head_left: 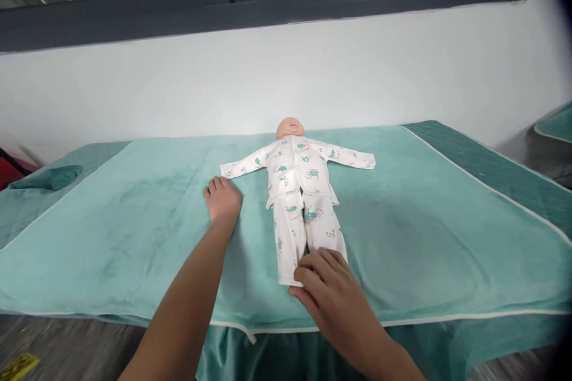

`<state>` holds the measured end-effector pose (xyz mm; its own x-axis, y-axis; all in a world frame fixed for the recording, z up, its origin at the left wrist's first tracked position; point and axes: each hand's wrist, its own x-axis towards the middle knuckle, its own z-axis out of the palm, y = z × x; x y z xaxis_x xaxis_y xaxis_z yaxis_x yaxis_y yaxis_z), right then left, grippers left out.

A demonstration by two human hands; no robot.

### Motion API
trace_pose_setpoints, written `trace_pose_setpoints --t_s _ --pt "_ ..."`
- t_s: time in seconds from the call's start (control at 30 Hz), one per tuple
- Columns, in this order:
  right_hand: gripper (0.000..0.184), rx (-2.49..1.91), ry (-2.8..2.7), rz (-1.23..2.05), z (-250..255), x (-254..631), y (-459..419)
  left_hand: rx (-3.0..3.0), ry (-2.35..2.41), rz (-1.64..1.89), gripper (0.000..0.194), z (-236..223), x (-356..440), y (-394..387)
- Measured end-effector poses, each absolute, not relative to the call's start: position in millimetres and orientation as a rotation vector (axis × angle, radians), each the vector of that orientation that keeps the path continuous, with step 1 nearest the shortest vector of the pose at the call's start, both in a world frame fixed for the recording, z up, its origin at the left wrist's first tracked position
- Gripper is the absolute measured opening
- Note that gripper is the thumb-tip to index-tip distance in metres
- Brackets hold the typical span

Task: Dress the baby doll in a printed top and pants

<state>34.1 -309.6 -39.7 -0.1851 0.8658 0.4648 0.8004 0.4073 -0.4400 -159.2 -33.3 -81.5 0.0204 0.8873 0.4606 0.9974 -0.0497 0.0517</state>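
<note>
A baby doll (295,190) lies on its back on a teal towel (134,238), dressed in a white printed top and trousers, arms spread out. My left hand (222,199) rests on the towel just below the doll's left-side sleeve cuff, its fingers curled under and closed. My right hand (326,289) lies over the bottom of the trouser legs, with the fingers bent and pressing on the hems. Whether those fingers grip the cloth is hidden.
The towel covers a table whose front edge (268,328) runs near me. A folded dark green cloth (49,178) lies at the far left. A white wall and dark window frame stand behind. Another green-covered surface (556,125) shows at the right.
</note>
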Motion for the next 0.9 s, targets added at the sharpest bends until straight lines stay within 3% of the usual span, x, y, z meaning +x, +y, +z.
trace_pose_setpoints --t_s 0.3,0.9 --pt "0.015 -1.172 -1.874 -0.203 -63.2 41.0 -309.1 -1.988 -1.932 -0.548 0.044 -83.5 -158.4 -32.4" --pt "0.02 -1.202 -1.945 -0.117 -72.2 39.7 -305.2 -1.997 -1.916 -0.585 0.042 -85.3 -159.1 -32.9"
